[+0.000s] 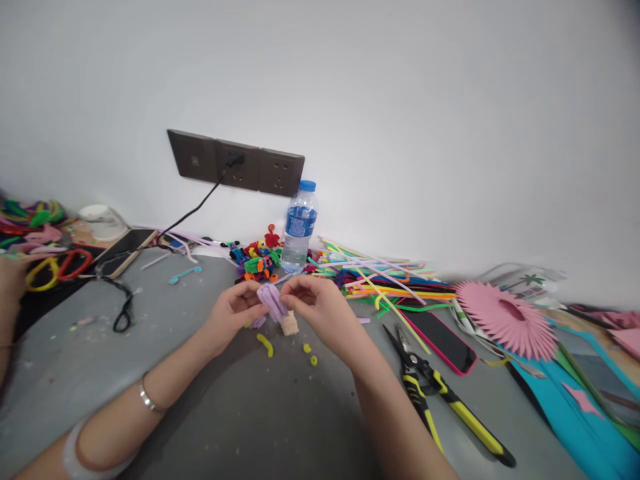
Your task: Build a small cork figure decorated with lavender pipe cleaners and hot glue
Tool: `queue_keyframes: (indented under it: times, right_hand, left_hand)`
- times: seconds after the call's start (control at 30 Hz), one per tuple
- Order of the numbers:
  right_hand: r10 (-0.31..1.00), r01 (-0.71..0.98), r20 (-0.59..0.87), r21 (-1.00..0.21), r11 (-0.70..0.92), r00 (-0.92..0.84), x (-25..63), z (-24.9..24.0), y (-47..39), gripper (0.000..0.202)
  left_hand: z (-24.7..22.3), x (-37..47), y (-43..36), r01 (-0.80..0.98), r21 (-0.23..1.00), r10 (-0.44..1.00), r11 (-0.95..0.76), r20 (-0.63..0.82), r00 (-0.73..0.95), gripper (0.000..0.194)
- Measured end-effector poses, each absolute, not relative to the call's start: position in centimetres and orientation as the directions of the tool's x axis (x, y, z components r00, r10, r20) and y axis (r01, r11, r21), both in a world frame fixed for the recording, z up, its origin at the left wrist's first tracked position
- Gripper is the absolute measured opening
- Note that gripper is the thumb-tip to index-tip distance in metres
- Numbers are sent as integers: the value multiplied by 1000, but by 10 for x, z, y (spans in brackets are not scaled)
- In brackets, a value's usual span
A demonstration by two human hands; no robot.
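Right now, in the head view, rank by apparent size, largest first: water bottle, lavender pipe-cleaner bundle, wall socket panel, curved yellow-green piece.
Wall socket panel
Water bottle
Lavender pipe-cleaner bundle
Curved yellow-green piece

Left hand [235, 313] and right hand [315, 308] pinching a fuzzy lilac piece [271, 301] at frame center, blue-capped bottle [299, 230] just above, yellow-handled shears [440, 383] at lower right, red-and-yellow scissors [61, 272] at left

You have two bare hands [230, 319], one blue-capped clear plastic bottle [299, 227], one pair of black-and-yellow shears [414, 361], one pink-edged black phone [441, 339], three rectangular dark-brown socket plates [250, 175].
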State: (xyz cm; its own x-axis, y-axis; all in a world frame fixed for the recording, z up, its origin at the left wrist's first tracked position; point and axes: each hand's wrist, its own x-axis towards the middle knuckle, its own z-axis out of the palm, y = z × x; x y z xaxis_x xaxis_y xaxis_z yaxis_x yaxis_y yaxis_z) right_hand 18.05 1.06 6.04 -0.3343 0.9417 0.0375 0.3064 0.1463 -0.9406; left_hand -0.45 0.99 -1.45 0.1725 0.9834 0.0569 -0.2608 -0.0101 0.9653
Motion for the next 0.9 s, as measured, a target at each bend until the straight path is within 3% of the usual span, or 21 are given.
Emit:
queue_keyframes:
  times: [0.9]
  right_hand:
    - [950,289,66,-944,159,-306,180,57,10,7]
  left_hand:
    - [-14,-6,11,-243,967,980,-70,113,166,24]
